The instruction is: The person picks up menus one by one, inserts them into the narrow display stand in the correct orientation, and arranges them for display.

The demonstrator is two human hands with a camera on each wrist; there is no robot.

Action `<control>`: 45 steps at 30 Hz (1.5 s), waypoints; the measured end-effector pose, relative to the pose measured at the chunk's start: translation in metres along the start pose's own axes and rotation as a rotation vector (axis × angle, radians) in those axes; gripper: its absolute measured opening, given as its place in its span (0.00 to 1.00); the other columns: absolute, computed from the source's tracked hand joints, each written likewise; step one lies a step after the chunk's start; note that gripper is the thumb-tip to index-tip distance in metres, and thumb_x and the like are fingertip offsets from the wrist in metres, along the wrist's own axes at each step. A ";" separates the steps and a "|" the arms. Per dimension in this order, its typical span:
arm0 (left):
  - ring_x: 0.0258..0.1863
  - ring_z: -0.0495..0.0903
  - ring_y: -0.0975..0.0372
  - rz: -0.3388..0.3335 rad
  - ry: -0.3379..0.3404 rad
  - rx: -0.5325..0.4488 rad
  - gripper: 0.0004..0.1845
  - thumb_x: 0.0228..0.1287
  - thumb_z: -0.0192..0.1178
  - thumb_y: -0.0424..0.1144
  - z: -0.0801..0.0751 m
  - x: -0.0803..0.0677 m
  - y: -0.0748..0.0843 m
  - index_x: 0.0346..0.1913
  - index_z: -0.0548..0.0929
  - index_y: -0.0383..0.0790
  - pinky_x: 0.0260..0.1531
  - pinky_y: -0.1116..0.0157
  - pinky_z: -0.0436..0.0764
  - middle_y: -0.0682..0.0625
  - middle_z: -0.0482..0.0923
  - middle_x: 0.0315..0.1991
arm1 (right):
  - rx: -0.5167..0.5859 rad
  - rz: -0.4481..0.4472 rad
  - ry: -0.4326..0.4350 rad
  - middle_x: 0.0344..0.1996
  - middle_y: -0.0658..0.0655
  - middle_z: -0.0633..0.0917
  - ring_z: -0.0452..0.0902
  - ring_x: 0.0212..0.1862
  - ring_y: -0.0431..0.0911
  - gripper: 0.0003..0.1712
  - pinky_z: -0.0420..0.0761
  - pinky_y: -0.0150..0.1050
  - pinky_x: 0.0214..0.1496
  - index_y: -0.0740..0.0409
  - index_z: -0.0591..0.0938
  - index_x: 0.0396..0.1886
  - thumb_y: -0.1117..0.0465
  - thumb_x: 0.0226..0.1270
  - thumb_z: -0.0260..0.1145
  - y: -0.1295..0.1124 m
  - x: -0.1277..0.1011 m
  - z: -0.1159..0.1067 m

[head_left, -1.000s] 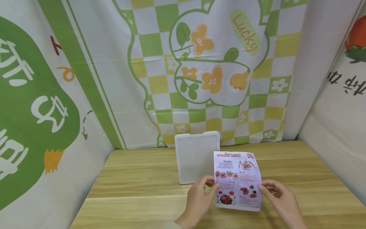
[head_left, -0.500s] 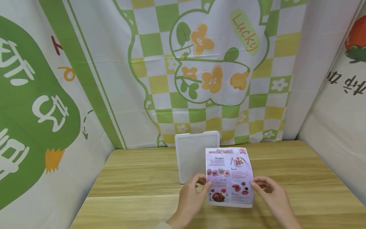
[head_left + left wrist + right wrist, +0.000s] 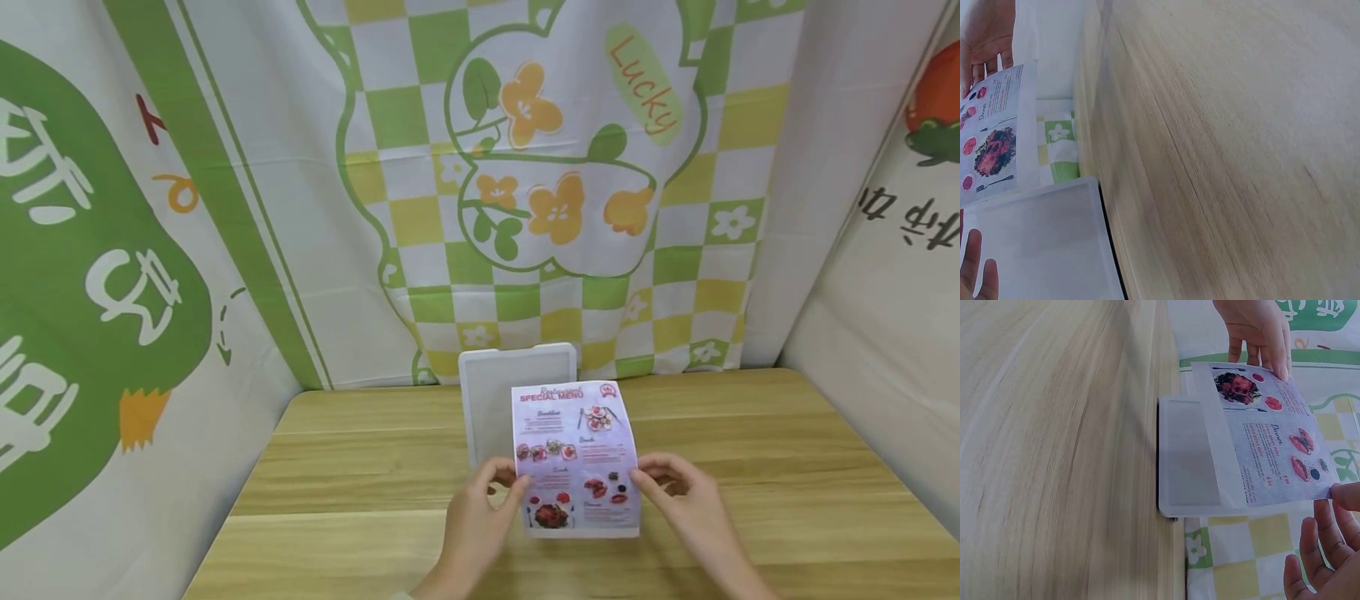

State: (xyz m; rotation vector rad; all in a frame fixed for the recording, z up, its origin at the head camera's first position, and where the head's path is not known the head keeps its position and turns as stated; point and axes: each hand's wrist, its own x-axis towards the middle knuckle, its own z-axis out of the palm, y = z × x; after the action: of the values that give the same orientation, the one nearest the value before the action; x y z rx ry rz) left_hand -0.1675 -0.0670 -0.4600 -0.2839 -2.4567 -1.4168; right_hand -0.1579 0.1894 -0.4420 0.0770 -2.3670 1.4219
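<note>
- Left hand (image 3: 480, 515): grips the left edge of the menu sheet (image 3: 573, 467) between thumb and fingers.
- Right hand (image 3: 684, 502): pinches the right edge, thumb on the printed face.
- Menu sheet: held above the wood-grain desk (image 3: 337, 475), slightly bowed, printed face toward the head camera, in front of the white panel.
- White panel (image 3: 487, 400): stands upright on the desk, partly covered by the sheet.
- Checked cloth (image 3: 555, 296): hangs behind the desk, marked "Lucky".
</note>
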 end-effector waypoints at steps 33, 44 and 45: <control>0.34 0.78 0.67 0.103 0.175 -0.005 0.07 0.63 0.68 0.40 -0.027 0.020 0.004 0.42 0.82 0.44 0.39 0.61 0.80 0.60 0.81 0.32 | 0.130 -0.018 -0.024 0.31 0.52 0.86 0.78 0.33 0.38 0.12 0.76 0.31 0.38 0.62 0.85 0.43 0.64 0.60 0.74 -0.033 0.017 0.023; 0.35 0.79 0.64 0.131 0.213 -0.035 0.08 0.65 0.66 0.40 -0.034 0.039 0.013 0.43 0.82 0.42 0.40 0.60 0.80 0.57 0.82 0.33 | 0.178 -0.017 -0.006 0.35 0.57 0.86 0.79 0.36 0.38 0.13 0.76 0.30 0.40 0.63 0.84 0.45 0.63 0.62 0.73 -0.046 0.036 0.028; 0.35 0.80 0.64 0.131 0.214 -0.036 0.08 0.65 0.66 0.41 -0.035 0.040 0.014 0.43 0.82 0.42 0.40 0.60 0.80 0.56 0.82 0.33 | 0.181 -0.018 -0.004 0.35 0.57 0.86 0.79 0.36 0.38 0.13 0.76 0.30 0.41 0.63 0.84 0.45 0.63 0.63 0.72 -0.047 0.038 0.028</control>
State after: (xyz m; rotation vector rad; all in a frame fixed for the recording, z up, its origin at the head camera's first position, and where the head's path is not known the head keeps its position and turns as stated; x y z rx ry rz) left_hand -0.1959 -0.0894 -0.4182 -0.2804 -2.2018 -1.3624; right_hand -0.1898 0.1475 -0.4013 0.1489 -2.2297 1.6261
